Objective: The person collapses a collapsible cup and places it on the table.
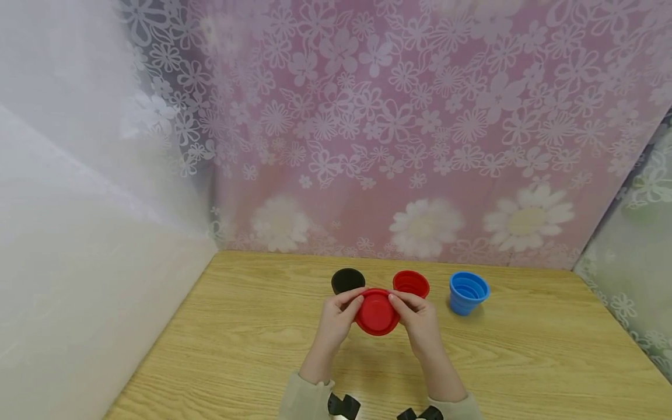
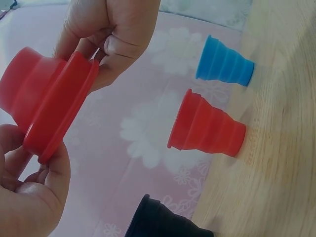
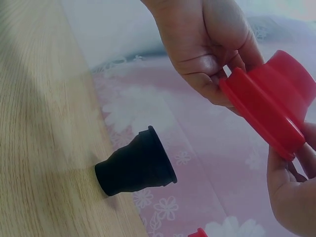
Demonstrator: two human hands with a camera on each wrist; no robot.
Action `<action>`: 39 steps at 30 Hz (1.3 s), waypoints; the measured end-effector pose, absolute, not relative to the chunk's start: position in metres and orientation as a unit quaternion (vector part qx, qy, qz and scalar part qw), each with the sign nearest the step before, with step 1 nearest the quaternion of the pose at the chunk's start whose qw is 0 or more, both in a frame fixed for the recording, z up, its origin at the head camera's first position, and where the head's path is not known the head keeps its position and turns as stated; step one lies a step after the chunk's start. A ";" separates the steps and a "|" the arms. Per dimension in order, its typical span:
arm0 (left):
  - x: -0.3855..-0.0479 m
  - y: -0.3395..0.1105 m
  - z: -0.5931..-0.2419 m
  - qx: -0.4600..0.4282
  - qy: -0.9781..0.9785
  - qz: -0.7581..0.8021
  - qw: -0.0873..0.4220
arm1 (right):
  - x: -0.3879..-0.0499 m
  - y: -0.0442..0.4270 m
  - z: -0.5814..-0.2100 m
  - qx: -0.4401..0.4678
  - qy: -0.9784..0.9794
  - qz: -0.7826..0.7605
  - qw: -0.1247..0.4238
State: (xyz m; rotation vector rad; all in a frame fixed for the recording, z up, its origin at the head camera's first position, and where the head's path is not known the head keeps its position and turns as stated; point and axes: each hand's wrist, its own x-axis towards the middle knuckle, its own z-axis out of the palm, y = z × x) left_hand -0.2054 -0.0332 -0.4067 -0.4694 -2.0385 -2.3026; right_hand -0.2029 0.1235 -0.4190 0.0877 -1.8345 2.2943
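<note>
A red collapsible cup [image 1: 377,312], partly folded down, is held above the table between both hands. My left hand [image 1: 336,319] pinches its rim on the left side, thumb against fingers. On the opposite side my right hand [image 1: 422,322] pinches the same rim. The wrist views show the cup [image 2: 47,101] side on, its narrower section poking out past the wide rim. Behind the hands stand a black cup [image 1: 347,280] and a second red cup [image 1: 411,283], each partly hidden in the head view. A blue cup [image 1: 467,293] stands farther right.
The three standing cups are extended and upright, in a row near the back of the wooden table [image 1: 236,332]. A pink flowered curtain [image 1: 341,146] hangs behind it. Pale sheeting [image 1: 105,233] lies along the left side, and more flowered cloth [image 1: 635,280] borders the right.
</note>
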 end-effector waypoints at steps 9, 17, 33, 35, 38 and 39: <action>-0.219 -0.033 -0.430 -0.154 -0.612 -0.775 -0.008 | -0.204 0.126 -0.420 0.037 -0.591 0.800 0.091; -0.221 -0.035 -0.432 -0.164 -0.562 -0.809 -0.043 | -0.206 0.126 -0.420 0.036 -0.577 0.812 0.080; -0.219 -0.034 -0.431 -0.147 -0.544 -0.824 -0.063 | -0.206 0.128 -0.422 0.051 -0.596 0.799 0.050; -0.219 -0.034 -0.430 -0.147 -0.543 -0.824 -0.062 | -0.206 0.128 -0.423 0.051 -0.604 0.794 0.050; -0.219 -0.034 -0.429 -0.141 -0.542 -0.826 -0.060 | -0.206 0.128 -0.423 0.059 -0.612 0.787 0.052; -0.219 -0.033 -0.429 -0.139 -0.541 -0.827 -0.059 | -0.206 0.128 -0.422 0.064 -0.613 0.786 0.053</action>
